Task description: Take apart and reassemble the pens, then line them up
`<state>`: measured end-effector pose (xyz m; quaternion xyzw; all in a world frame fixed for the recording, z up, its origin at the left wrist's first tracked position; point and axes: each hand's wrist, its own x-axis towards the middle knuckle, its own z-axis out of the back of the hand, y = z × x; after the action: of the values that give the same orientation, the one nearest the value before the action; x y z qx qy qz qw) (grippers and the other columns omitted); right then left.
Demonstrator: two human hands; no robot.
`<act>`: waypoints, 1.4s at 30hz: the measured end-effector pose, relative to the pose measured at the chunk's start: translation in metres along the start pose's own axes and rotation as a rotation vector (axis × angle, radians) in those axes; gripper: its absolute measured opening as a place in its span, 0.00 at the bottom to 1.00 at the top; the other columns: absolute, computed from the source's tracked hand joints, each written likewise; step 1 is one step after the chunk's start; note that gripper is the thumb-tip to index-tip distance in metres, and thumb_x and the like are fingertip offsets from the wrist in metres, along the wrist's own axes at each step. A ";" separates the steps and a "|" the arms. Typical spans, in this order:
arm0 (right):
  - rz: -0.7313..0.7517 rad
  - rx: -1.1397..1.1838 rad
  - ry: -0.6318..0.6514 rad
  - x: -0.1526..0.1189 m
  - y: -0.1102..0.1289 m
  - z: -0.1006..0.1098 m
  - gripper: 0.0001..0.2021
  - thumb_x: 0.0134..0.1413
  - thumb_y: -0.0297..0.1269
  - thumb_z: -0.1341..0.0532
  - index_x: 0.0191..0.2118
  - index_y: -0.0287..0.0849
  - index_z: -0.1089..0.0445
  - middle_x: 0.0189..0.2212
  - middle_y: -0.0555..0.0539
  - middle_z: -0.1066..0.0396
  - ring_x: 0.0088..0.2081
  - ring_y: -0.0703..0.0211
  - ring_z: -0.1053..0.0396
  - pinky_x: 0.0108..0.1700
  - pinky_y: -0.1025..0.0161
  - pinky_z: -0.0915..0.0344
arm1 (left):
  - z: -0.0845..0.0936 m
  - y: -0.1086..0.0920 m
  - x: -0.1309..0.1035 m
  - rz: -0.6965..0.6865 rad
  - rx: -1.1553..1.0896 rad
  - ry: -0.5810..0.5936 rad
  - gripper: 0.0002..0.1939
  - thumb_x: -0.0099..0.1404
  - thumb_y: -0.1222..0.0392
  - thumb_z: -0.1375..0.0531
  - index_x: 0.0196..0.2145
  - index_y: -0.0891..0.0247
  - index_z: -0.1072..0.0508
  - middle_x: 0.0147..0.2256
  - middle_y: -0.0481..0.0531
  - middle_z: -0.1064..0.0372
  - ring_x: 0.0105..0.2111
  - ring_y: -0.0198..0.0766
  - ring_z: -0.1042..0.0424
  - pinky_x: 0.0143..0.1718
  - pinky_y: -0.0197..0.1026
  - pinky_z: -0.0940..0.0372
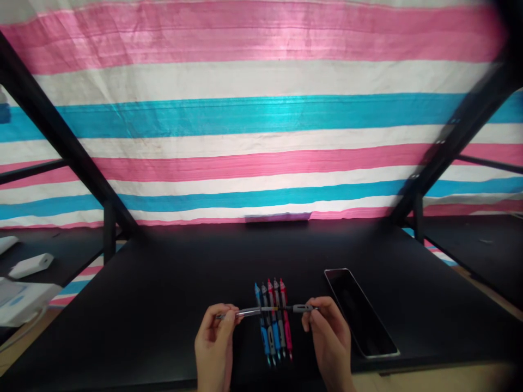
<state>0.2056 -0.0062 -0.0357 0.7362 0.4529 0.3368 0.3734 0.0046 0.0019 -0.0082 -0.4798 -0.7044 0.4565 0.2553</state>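
My left hand [216,340] pinches a clear pen barrel [249,312], held nearly level above the table. Out of the barrel's right end runs a thin pen refill [269,308]. At its other end, the grey and black grip section of the pen [301,308] is pinched in my right hand [329,337]. A stretch of bare refill shows between the two parts. Below them lies a row of several pens [274,343] with blue, grey and red grips, side by side on the black table. Parts of the row are hidden behind the held pen.
A smartphone [362,316] with a dark screen lies right of my right hand. Black slanted frame bars [69,141] rise on both sides. Striped sheeting [261,120] hangs behind the black table [183,261]. White devices [30,299] with a cable sit at the far left.
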 end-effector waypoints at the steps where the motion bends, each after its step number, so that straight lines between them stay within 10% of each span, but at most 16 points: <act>1: 0.003 -0.004 0.014 0.000 0.000 0.000 0.02 0.60 0.36 0.35 0.38 0.46 0.26 0.32 0.51 0.33 0.26 0.66 0.34 0.28 0.67 0.37 | 0.000 0.000 0.000 0.001 0.009 0.002 0.15 0.49 0.51 0.26 0.28 0.62 0.22 0.30 0.49 0.26 0.32 0.34 0.27 0.37 0.33 0.29; 11: 0.102 -0.414 0.315 -0.007 0.005 -0.011 0.05 0.64 0.32 0.40 0.40 0.46 0.26 0.34 0.48 0.28 0.26 0.64 0.32 0.29 0.68 0.33 | 0.003 0.002 -0.001 0.052 0.150 0.083 0.15 0.50 0.54 0.26 0.32 0.61 0.23 0.32 0.50 0.22 0.33 0.36 0.23 0.38 0.32 0.30; 26: 0.276 -0.741 0.322 -0.004 0.012 -0.013 0.20 0.69 0.38 0.46 0.23 0.44 0.32 0.20 0.51 0.34 0.22 0.62 0.33 0.26 0.67 0.37 | 0.008 0.003 0.000 0.059 0.188 0.141 0.13 0.51 0.55 0.27 0.32 0.61 0.22 0.34 0.54 0.20 0.38 0.43 0.21 0.43 0.38 0.28; 32: 0.235 -0.633 0.314 -0.006 0.005 -0.011 0.13 0.66 0.38 0.41 0.54 0.46 0.30 0.36 0.46 0.22 0.34 0.56 0.23 0.37 0.65 0.28 | 0.005 0.002 0.001 0.047 0.120 0.041 0.17 0.49 0.53 0.25 0.34 0.61 0.22 0.32 0.52 0.20 0.35 0.38 0.22 0.40 0.34 0.29; 42: 0.239 -0.696 0.375 -0.004 0.014 -0.017 0.16 0.67 0.37 0.44 0.26 0.43 0.28 0.23 0.49 0.32 0.25 0.60 0.32 0.29 0.66 0.36 | 0.002 -0.001 -0.001 0.087 0.085 0.026 0.19 0.47 0.53 0.24 0.34 0.61 0.23 0.31 0.51 0.20 0.34 0.39 0.21 0.38 0.34 0.29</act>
<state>0.1956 -0.0099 -0.0155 0.5391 0.2834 0.6392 0.4694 0.0032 -0.0001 -0.0079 -0.5046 -0.6595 0.4903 0.2647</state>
